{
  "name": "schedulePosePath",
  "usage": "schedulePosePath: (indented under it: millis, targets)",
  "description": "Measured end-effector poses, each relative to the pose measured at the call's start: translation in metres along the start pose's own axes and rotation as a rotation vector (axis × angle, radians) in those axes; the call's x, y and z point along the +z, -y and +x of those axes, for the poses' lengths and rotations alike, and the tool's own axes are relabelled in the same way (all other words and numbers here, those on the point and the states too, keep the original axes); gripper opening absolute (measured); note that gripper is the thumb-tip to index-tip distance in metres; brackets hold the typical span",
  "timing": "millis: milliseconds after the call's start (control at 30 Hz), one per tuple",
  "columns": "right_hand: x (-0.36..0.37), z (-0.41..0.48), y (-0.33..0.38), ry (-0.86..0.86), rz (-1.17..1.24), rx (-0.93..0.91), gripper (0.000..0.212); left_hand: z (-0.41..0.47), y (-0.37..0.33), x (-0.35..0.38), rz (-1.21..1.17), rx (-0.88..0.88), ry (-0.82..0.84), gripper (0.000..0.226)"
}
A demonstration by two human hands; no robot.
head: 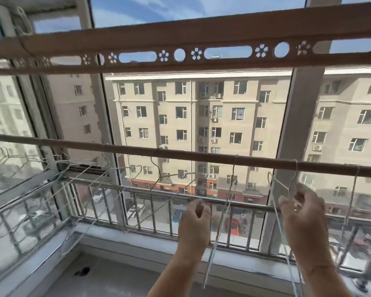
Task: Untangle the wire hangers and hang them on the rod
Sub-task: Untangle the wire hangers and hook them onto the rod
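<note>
A thin brown rod (201, 155) runs across the window from left to lower right. Several white wire hangers hang from it; one hanger (225, 209) hooks on near the middle, another hanger (276, 202) near the right. My left hand (194, 219) is raised below the rod with its fingers curled next to the middle hanger's wires; a grip on a wire is not clear. My right hand (302, 213) pinches the wires of the right hanger just under its hook. More hangers (107, 181) dangle tilted on the left part of the rod.
A wide brown rail (180, 39) with flower cut-outs crosses overhead. Behind the rod is the window glass and a metal railing (150, 209). A grey sill (116, 273) lies below. A window frame corner stands at left.
</note>
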State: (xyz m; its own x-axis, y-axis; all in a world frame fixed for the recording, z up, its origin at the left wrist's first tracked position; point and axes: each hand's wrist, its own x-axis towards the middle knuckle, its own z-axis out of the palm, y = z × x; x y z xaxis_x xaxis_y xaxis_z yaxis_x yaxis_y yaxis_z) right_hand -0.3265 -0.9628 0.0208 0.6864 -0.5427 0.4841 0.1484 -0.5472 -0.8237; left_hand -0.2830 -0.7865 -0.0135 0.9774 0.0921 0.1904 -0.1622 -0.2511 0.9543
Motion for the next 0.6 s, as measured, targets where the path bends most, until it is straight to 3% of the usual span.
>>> schedulePosePath:
  millis: [167,267,433,600]
  targets:
    - [0.036,-0.029,0.043,0.100,0.136,-0.145,0.042,-0.002,0.009,-0.051,0.025,0.113,-0.160,0.010]
    - [0.066,-0.048,0.063,0.246,0.224,-0.155,0.040,0.001,0.017,-0.085,0.060,0.165,-0.255,0.014]
    - [0.120,-0.071,0.085,0.527,0.317,-0.018,0.039,0.024,0.031,-0.147,0.123,0.158,-0.377,0.034]
    - [0.183,-0.086,0.102,0.578,0.444,0.202,0.041,0.064,0.055,-0.201,0.242,0.160,-0.464,0.038]
